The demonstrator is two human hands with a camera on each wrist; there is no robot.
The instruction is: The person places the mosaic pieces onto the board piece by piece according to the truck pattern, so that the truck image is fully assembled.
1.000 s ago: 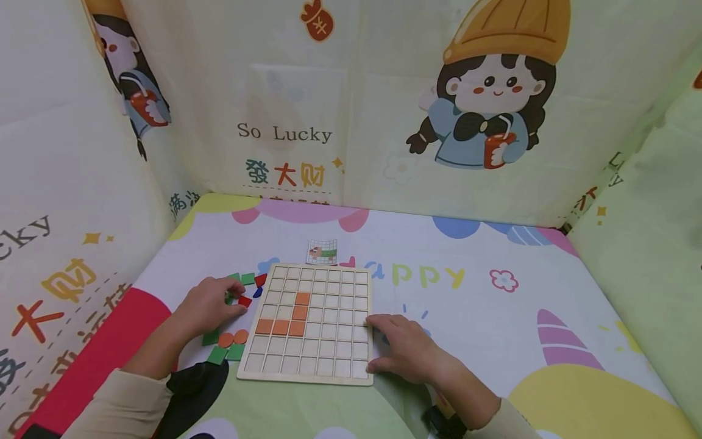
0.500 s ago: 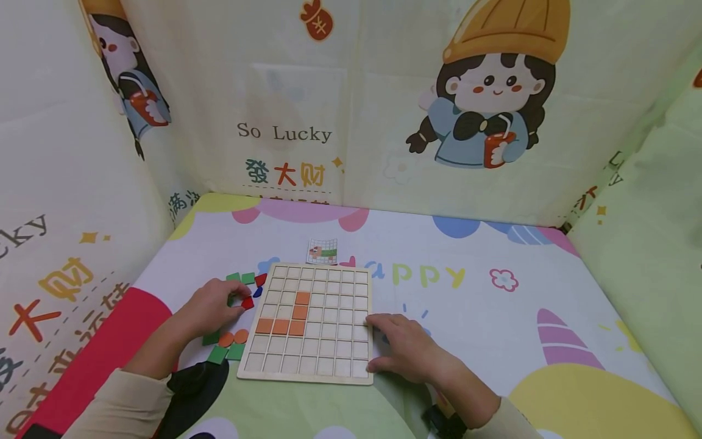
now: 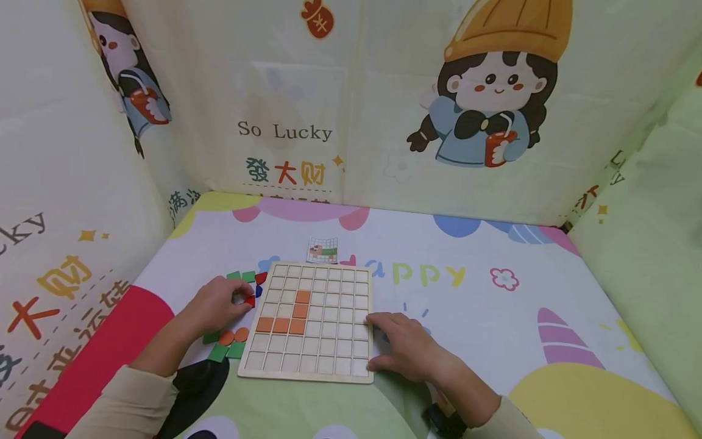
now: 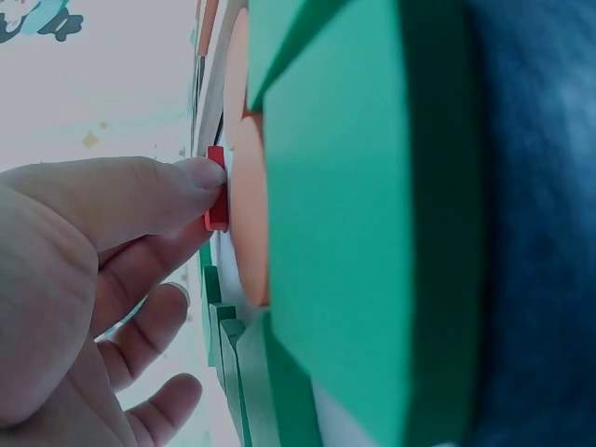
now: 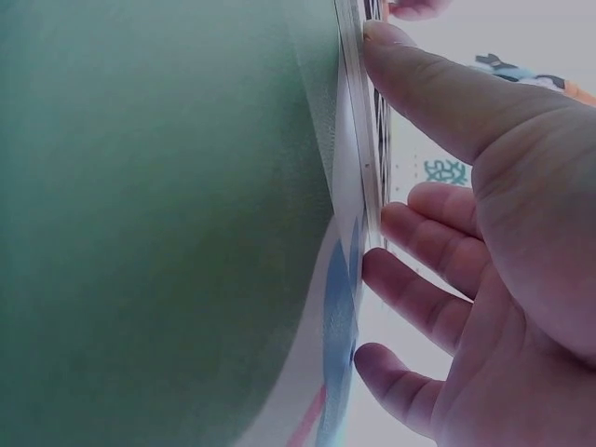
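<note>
My left hand (image 3: 216, 305) is low beside the left edge of a wooden grid board (image 3: 336, 349). Its thumb and a finger pinch a small red tile (image 4: 217, 210), and the other fingers are loosely bent in the left wrist view. Orange square tiles (image 3: 281, 325) lie in several cells of the board, forming a bent line. A blue piece (image 3: 259, 291) and another red piece (image 3: 261, 278) lie just past my left fingertips. At the board's right edge rests my right hand (image 3: 408, 347), thumb and fingers spread, fingertips right at the rim.
Green tiles (image 3: 217, 353) and round orange pieces (image 3: 241, 334) lie left of the board, nearer me. More green squares (image 3: 248, 277) are beyond the left hand. A small printed grid card (image 3: 322, 250) lies behind the board. Patterned cloth walls (image 3: 373, 91) enclose the table.
My left hand has slid slightly right toward the board, and the red tile has moved with its fingertips, close to the blue piece. The right hand and board have stayed in place.
</note>
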